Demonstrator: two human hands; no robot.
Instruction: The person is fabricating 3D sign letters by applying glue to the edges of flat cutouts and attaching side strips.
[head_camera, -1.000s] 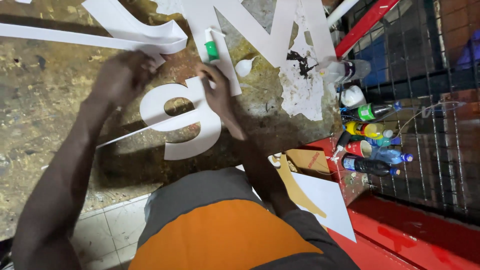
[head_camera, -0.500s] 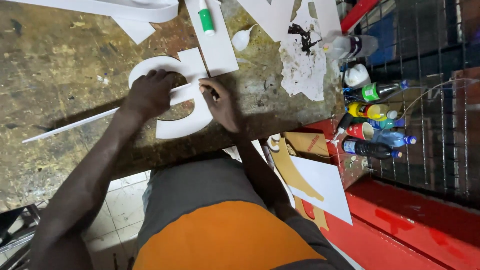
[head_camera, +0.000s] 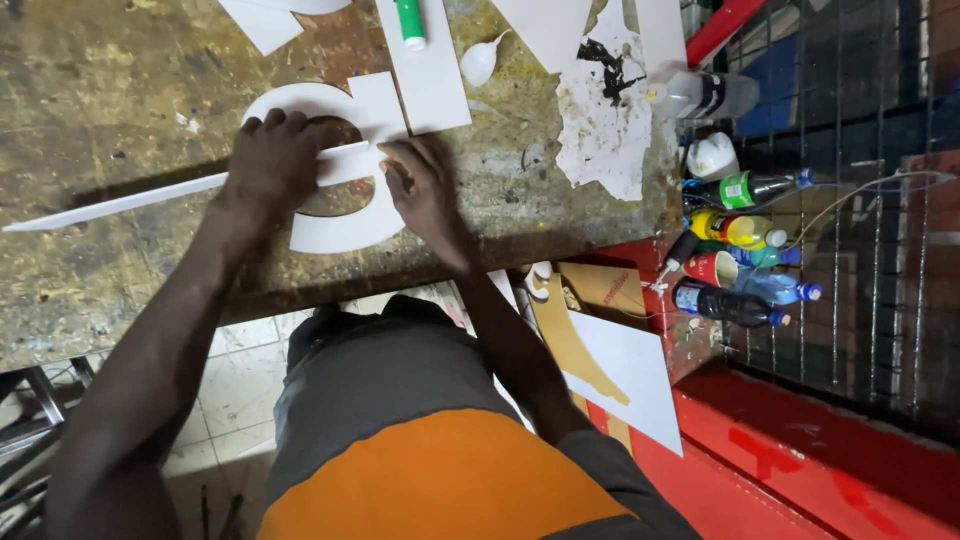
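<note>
The white cut-out letter (head_camera: 345, 160) lies flat on the worn tabletop (head_camera: 110, 90), near its front edge and right in front of the person, with both hands on it. It is a curved, thick foam-like shape, and a long thin white strip (head_camera: 130, 200) runs across it; the strip's long axis goes left to right, tilted a little upward toward the right, its far end trailing well off to the left over the bare wood. The left hand (head_camera: 275, 160) lies spread and flat over the letter's left curve and the strip, fingers (head_camera: 270, 125) extended and pressing down, not curled round anything. The right hand (head_camera: 420, 195) sits just beside the strip's right end, at the letter's right edge; its fingers are bent inward, touching the strip's tip or the letter there (which of the two I cannot tell from here). So the strip's free end lies directly between the two hands, nearer the right one.

Compared with half a second ago, the hands and letter sit much as they did, the left hand still covering the curve. A second ago the letter was further up the view, among other white cut-outs, with a green-capped tube (head_camera: 410, 22) close by; that tube now rests well beyond it on a white rectangular piece (head_camera: 430, 80).
</note>
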